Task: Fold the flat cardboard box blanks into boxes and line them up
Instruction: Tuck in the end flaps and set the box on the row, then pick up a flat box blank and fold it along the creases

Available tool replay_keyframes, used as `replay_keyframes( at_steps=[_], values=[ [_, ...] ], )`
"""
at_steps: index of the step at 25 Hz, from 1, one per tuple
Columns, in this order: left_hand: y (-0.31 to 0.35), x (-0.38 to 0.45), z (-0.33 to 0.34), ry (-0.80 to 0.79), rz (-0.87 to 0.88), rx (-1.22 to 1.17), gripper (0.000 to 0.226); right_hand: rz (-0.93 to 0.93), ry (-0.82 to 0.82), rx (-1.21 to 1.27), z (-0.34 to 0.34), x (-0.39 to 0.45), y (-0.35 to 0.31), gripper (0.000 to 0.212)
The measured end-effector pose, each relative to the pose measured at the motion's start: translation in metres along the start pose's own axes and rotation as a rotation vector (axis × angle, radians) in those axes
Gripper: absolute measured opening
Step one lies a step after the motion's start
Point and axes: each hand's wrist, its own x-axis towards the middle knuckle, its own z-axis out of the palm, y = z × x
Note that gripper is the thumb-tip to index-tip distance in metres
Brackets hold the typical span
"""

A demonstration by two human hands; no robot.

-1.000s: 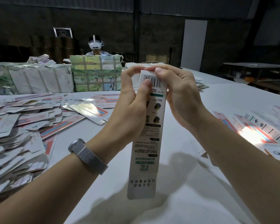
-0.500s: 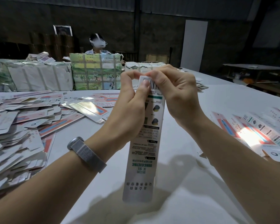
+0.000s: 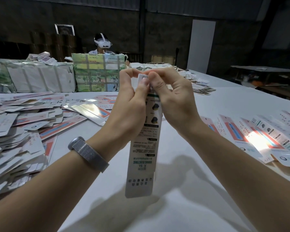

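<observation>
- Left hand: pinching the top end of the box from its left side.
- Box: held upright above the table, long axis vertical, lower end hanging free toward the near edge.
- Right hand: pinching the same top flap from the right; both equally near for the tuck.

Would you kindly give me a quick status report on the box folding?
Left hand and right hand pinch the top flap of the upright box. Box above table. Nothing in the way.
</observation>
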Motion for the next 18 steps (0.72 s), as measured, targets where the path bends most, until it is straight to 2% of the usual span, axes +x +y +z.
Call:
replay_keyframes(
  at_steps=[2,5,7,9,11,13,15,17,18],
  values=[
    [-0.001,0.003,-0.001,0.017,-0.001,-0.018,0.001,0.039,-0.006,-0.099,0.002,0.000,-0.003,0.022],
    [0.000,0.009,-0.002,0.043,-0.017,-0.072,0.005,0.086,-0.010,-0.263,0.002,-0.001,-0.007,0.043],
    [0.002,0.012,-0.003,0.028,-0.087,-0.169,0.006,-0.005,0.008,-0.376,0.005,-0.005,-0.013,0.048],
    [0.006,0.014,-0.006,0.026,-0.165,-0.370,0.005,-0.090,-0.046,-0.506,0.008,-0.009,-0.017,0.055],
    [0.009,0.016,-0.009,-0.044,-0.217,-0.520,0.012,-0.113,-0.064,-0.661,0.007,-0.010,-0.018,0.065],
    [0.009,0.016,-0.010,-0.131,-0.263,-0.451,0.019,-0.093,-0.039,-0.699,0.000,-0.006,-0.014,0.067],
    [-0.002,0.016,-0.008,-0.177,-0.326,-0.225,0.019,-0.032,-0.061,-0.736,-0.013,0.002,-0.002,0.062],
    [-0.010,0.016,-0.005,-0.130,-0.342,-0.040,0.014,0.092,-0.120,-0.950,-0.035,0.014,0.023,0.053],
    [-0.016,0.015,-0.003,-0.111,-0.329,0.008,0.012,0.216,-0.149,-1.090,-0.055,0.019,0.038,0.050]
  ],
)
